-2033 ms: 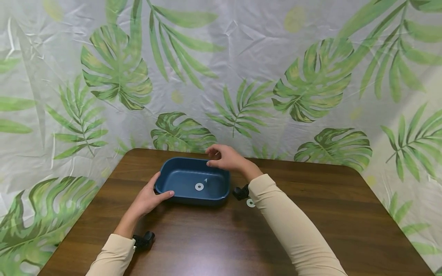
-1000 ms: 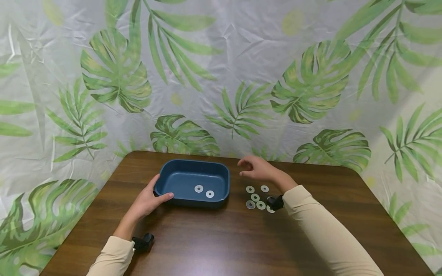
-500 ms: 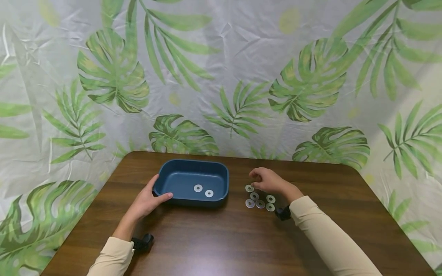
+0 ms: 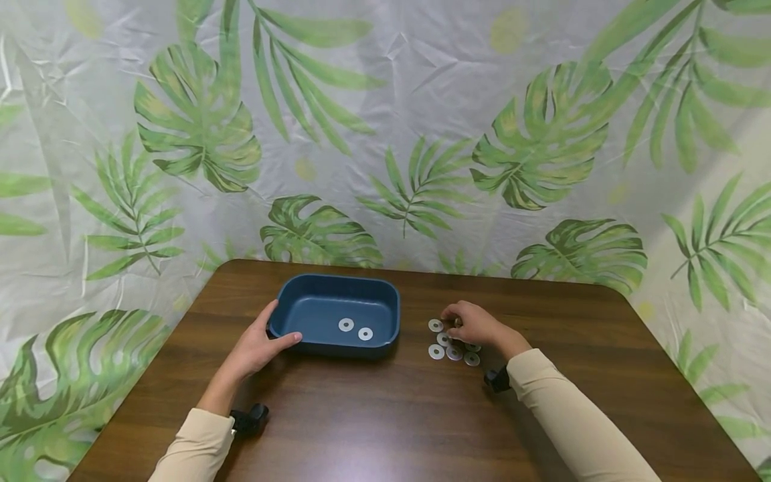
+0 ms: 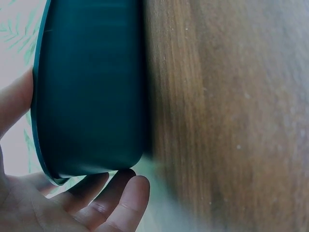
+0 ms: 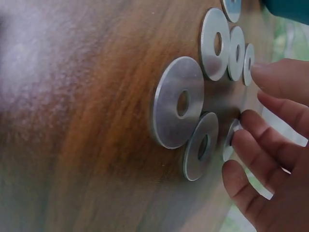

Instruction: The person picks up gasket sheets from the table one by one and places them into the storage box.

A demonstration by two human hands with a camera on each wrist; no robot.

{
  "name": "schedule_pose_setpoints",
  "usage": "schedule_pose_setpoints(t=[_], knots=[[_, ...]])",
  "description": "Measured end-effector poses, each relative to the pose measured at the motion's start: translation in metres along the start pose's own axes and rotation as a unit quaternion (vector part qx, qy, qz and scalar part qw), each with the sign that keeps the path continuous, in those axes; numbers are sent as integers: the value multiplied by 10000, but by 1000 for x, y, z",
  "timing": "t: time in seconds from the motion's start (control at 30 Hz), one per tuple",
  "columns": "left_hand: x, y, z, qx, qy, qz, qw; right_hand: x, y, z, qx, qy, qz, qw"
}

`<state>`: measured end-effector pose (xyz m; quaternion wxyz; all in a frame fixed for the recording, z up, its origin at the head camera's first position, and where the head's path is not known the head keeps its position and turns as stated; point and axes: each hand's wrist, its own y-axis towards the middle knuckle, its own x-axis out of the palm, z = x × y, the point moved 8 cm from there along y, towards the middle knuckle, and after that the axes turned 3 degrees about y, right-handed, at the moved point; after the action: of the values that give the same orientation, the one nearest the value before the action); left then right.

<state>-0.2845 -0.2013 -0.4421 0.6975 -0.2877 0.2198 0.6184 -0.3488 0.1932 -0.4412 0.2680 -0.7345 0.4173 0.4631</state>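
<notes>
A blue rectangular container [image 4: 337,314] stands on the table, two washers lying inside, the right one [image 4: 365,334] nearer its front wall. My left hand [image 4: 255,348] grips its left end, thumb over the front rim and the other fingers along the outside. My right hand [image 4: 478,328] is low over several loose flat metal washers [image 4: 436,351] right of the container. In the right wrist view, the right fingertips [image 6: 236,137] are right at one washer [image 6: 229,147], and the thumb [image 6: 280,79] stands apart from it.
The dark wooden table [image 4: 373,415] stretches in front of and to the right of the hands. Behind it hangs a leaf-patterned sheet [image 4: 421,120]. Black wrist cameras are strapped below both hands, the right one [image 4: 497,379] close to the washers.
A second washer has come to lie in the container. My right hand has moved from above the container rightward and down to the loose washers. The left hand keeps its grip.
</notes>
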Motion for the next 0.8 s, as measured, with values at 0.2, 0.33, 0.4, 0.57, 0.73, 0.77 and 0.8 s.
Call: schedule_pose_setpoints(t=[0.2,0.33,0.4,0.57,0.73,0.77,0.8], knots=[[0,1,-1,13,-2,-5,10000,-1,2,3,38,-21,188,9998],[1,2,-2,20,24,-6,10000,-2,2,6,62,-45,313,9995],[1,2,-3,28,23,6,10000,-3,3,7,42,-93,381,9992],[1,3,-3,45,31,14,10000,-5,3,9,16,-263,598,9979],[0,3,-1,70,90,15,9999,-5,3,13,174,-388,613,9972],[0,3,-1,71,97,15,9999,-5,3,15,223,-367,596,9973],[0,3,-1,72,104,15,9999,-5,3,15,238,-366,580,9974]])
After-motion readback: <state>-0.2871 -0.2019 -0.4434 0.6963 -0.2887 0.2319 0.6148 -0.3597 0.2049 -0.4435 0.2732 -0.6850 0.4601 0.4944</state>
